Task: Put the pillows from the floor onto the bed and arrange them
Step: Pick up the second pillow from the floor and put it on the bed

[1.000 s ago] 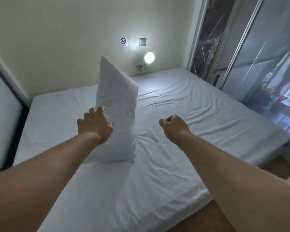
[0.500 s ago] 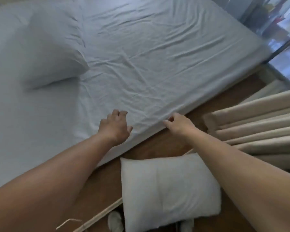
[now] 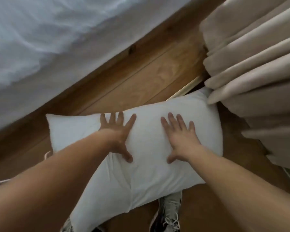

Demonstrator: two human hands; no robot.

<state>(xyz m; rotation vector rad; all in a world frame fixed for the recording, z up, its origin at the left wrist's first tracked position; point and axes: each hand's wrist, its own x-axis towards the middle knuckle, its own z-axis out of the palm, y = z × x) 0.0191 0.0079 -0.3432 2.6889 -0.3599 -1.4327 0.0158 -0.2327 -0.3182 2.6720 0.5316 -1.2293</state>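
Note:
A white pillow point(image 3: 147, 166) lies flat on the wooden floor point(image 3: 141, 81) beside the bed. My left hand point(image 3: 118, 133) is spread over its upper left part, fingers apart. My right hand point(image 3: 181, 137) is spread over its upper right part, fingers apart too. Neither hand grips the pillow; whether the palms touch it I cannot tell. The bed point(image 3: 45, 37), covered in a white sheet, fills the upper left corner. The pillow's near end covers part of my shoes.
Beige curtain folds point(image 3: 254, 67) hang at the right and touch the pillow's far right corner. My grey laced shoes point(image 3: 167, 213) stand under the pillow's near edge. A thin pale strip point(image 3: 186, 87) runs across the floor toward the curtain.
My view dropped from the bed to the floor. The first pillow stayed on the bed and left the view. Both hands came down and spread over the second pillow.

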